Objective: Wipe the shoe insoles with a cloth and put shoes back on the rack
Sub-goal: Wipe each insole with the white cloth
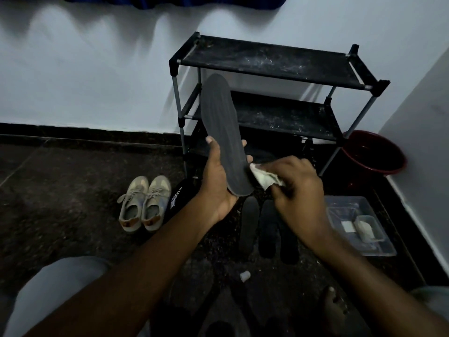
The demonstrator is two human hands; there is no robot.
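Note:
My left hand [216, 181] grips a long dark grey insole [222, 127] by its lower end, its toe pointing up in front of the rack. My right hand [295, 184] pinches a crumpled pale cloth [263, 177] against the insole's lower right edge. Three dark insoles [267, 227] lie side by side on the floor below my hands. A pair of beige sneakers [143, 203] stands on the floor to the left. A black shoe [177, 200] lies partly hidden behind my left forearm. The black shoe rack [274, 62] stands against the wall, its upper shelves bare and dusty.
A dark red bucket [379, 154] sits in the corner right of the rack. A clear plastic tray [362, 227] with a small container stands on the floor at right. A small white cap [245, 276] lies near my knees. My bare foot [334, 310] is at lower right.

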